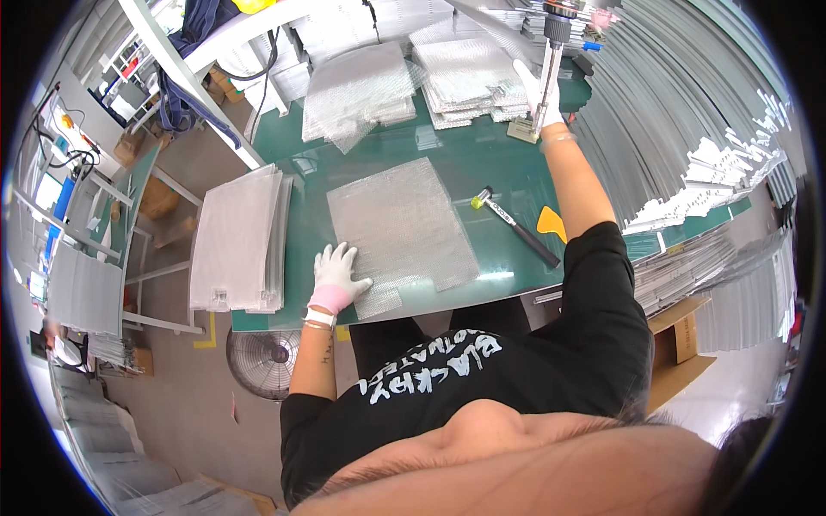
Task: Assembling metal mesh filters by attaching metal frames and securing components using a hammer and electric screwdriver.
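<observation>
My left hand (336,273), in a white glove with a pink cuff, lies with spread fingers on the near left edge of a translucent bubble-textured sheet (396,224). The sheet rests flat on the green table (508,288). My right hand (545,96), also gloved, reaches to the far right beside a stack of similar sheets (469,77). It seems closed on the end of a curved pale sheet (495,30) that rises off the stack. A metal post (549,73) hides part of its fingers. A small mallet (516,225) lies right of the flat sheet.
A yellow scraper (551,224) lies near my right forearm. Another bubble-sheet pile (357,90) stands at the back; pale flat panels (237,241) stack at the table's left. Tall panel stacks (662,112) crowd the right. A floor fan (265,365) stands below left, a cardboard box (680,344) at right.
</observation>
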A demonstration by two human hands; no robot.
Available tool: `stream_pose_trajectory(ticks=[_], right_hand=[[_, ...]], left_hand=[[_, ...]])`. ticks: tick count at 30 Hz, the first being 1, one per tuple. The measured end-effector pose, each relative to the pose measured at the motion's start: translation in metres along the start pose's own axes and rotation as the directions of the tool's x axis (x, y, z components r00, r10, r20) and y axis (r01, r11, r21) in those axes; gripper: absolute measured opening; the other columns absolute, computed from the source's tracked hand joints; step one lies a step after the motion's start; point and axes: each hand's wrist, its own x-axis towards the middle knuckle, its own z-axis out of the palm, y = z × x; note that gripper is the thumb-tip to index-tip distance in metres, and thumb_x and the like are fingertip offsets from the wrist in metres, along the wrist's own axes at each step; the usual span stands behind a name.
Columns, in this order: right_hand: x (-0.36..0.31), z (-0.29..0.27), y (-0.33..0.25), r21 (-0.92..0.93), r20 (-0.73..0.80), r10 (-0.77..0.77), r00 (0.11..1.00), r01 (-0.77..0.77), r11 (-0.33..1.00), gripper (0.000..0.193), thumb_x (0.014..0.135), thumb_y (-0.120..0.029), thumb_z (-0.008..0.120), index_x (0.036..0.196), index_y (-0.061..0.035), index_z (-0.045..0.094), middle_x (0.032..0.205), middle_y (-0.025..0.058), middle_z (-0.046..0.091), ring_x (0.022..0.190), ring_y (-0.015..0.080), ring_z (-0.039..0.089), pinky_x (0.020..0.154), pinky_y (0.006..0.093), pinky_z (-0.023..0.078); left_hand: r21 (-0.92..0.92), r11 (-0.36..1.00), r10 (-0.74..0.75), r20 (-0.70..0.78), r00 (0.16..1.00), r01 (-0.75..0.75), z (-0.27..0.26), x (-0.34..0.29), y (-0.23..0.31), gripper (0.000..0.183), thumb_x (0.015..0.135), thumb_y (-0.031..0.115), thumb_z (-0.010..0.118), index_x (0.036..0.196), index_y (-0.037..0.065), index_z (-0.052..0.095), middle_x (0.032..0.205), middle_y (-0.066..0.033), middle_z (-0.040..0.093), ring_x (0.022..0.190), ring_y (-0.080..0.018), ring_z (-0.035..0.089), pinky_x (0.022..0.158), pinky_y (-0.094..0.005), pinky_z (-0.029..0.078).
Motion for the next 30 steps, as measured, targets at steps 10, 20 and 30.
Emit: stream_pose_trajectory(ticks=[10, 20, 30], right_hand=[[-0.133, 0.019, -0.022, -0.212, 0.204, -0.303, 0.931, 0.344, 0.915, 0.099, 0.073, -0.003, 0.079, 0.150, 0.0002, 0.016, 0.148, 0.0199, 0.033, 0.139, 0.0294, 0.033, 0.114, 0.0419, 0.030], [-0.036, 0.006, 0.002, -0.020, -0.082, 0.050, 0.995, -0.052, 0.998, 0.067, 0.088, -0.018, 0.068, 0.141, 0.0023, 0.033, 0.116, 0.0157, 0.056, 0.087, 0.0201, 0.059, 0.071, 0.0309, 0.052], [-0.143, 0.021, -0.054, 0.358, 0.094, -0.189, 0.978, 0.143, 0.923, 0.090, 0.078, 0.001, 0.068, 0.151, -0.0021, 0.015, 0.144, 0.0171, 0.036, 0.132, 0.0267, 0.039, 0.106, 0.0396, 0.039]], left_hand=[[0.085, 0.996, -0.006, 0.002, 1.000, 0.006, -0.010, -0.007, 0.012, 0.067, 0.076, 0.045, 0.070, 0.131, 0.009, 0.055, 0.143, -0.0120, 0.045, 0.138, -0.0350, 0.031, 0.117, -0.0511, 0.017], [-0.026, 1.000, -0.003, -0.097, 0.995, 0.000, 0.015, -0.005, 0.007, 0.063, 0.083, 0.045, 0.064, 0.132, 0.007, 0.054, 0.144, -0.0133, 0.045, 0.136, -0.0348, 0.036, 0.115, -0.0522, 0.020], [0.004, 0.998, -0.069, -0.125, 0.990, 0.070, -0.015, -0.014, 0.031, 0.056, 0.082, 0.044, 0.065, 0.123, 0.007, 0.061, 0.144, -0.0172, 0.042, 0.134, -0.0353, 0.037, 0.114, -0.0512, 0.022]])
